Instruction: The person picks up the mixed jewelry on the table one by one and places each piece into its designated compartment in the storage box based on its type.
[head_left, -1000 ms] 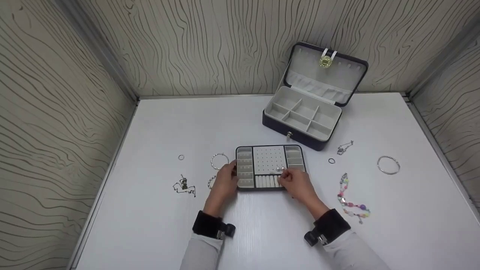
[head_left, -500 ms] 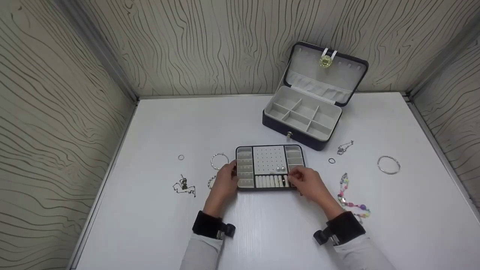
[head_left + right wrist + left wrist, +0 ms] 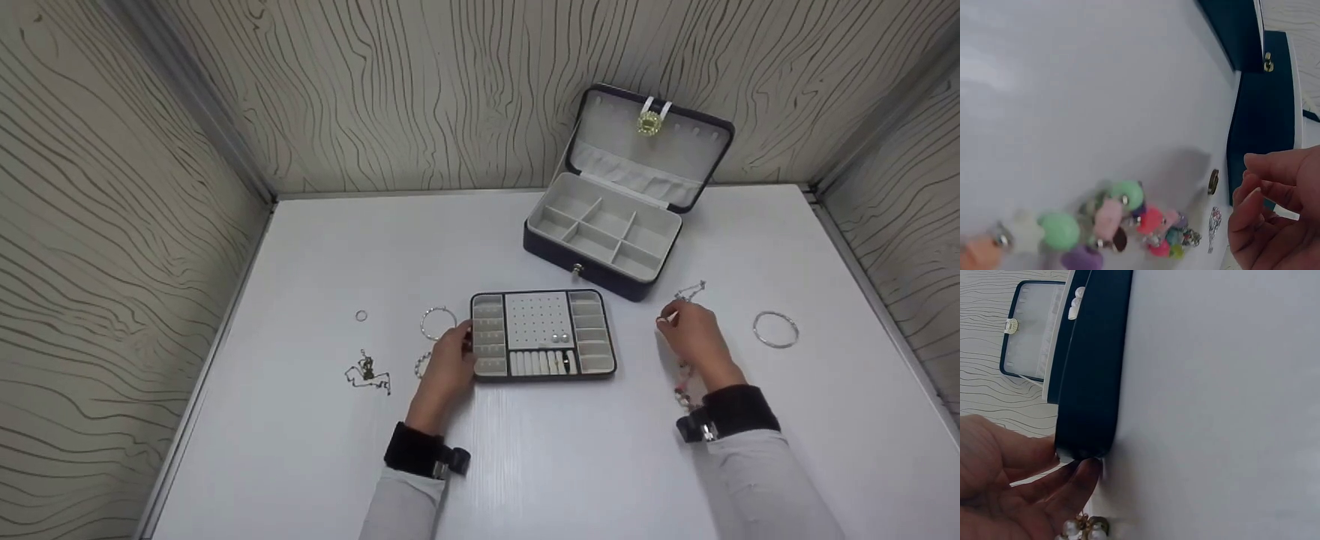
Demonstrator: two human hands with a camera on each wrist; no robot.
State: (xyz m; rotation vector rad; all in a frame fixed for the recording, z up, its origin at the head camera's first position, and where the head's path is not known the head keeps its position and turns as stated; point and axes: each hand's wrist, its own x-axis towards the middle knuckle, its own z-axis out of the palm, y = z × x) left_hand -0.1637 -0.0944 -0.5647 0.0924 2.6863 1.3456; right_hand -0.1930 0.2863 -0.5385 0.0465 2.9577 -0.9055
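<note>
My left hand grips the left edge of the dark-rimmed jewellery tray; in the left wrist view the thumb and fingers meet at its corner. Two pearl studs sit on the tray's perforated panel, and a dark ring is in its white ring rolls. On the right, my right hand hovers with loosely bent fingers and a gap between thumb and forefinger. Just beyond its fingertips a ring stands on the table, apart from them. A silver chain lies close by.
An open jewellery box stands behind the tray. The bead bracelet is partly under my right forearm. A bangle lies farther right. Left of the tray are a bracelet, a small ring and a necklace.
My right hand has left the ring rolls, where a dark ring now shows, and moved right to the ring on the table. The left hand has stayed at the tray's edge.
</note>
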